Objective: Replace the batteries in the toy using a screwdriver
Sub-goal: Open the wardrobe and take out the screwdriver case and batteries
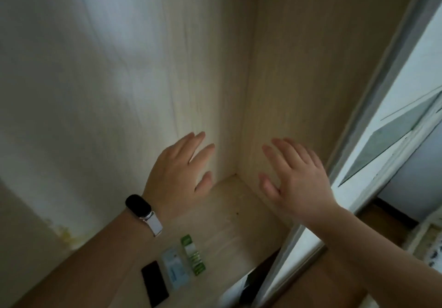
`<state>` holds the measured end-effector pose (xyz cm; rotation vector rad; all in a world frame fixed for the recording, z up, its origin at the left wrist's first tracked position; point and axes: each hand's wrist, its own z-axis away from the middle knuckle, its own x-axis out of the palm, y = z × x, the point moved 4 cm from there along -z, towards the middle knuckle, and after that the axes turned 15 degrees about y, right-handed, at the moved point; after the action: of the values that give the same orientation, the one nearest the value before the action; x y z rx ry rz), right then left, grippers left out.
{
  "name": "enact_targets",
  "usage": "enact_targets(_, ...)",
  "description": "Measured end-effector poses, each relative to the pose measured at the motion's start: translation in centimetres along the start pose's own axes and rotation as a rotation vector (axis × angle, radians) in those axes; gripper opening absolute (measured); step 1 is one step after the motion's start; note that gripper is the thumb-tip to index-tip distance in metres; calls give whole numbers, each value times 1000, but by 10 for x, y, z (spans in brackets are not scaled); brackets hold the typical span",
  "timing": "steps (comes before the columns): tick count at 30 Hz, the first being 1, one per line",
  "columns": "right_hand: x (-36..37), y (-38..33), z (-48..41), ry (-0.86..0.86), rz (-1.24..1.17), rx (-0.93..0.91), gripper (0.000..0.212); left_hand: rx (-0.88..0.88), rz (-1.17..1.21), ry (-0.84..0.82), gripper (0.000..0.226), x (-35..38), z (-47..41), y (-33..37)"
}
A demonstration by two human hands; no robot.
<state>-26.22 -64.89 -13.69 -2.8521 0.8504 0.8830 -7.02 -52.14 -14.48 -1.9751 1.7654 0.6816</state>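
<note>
Both hands are raised in front of a pale wooden corner, palms away from me and fingers spread. My left hand (181, 169), with a black band on its wrist, holds nothing. My right hand (299, 176) is empty too. Below them, on the light wooden tabletop (229, 226), lies a green and white pack of batteries (193, 255). Beside it sits a clear blue-tinted plastic pack (174, 268), and to the left of that a flat black rectangular object (155, 283). No toy or screwdriver can be made out.
Pale wood panels (275, 80) form a corner behind the table. A grey-framed window (392, 125) runs along the right side. The table's front edge (241, 281) drops off at the lower middle, with something dark below it.
</note>
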Motion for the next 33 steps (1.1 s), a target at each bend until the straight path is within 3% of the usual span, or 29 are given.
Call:
enact_targets(5, 58, -39, 33, -259, -110, -26, 52, -134, -98, -153, 51, 9, 85, -46)
enact_targets(16, 172, -120, 91, -521, -346, -99, 52, -409, -215, -465, 54, 41, 221, -95)
enact_targets(33, 349, -163, 260, -945, -418, -49, 48, -637, -240, -848, 53, 188, 407, -139)
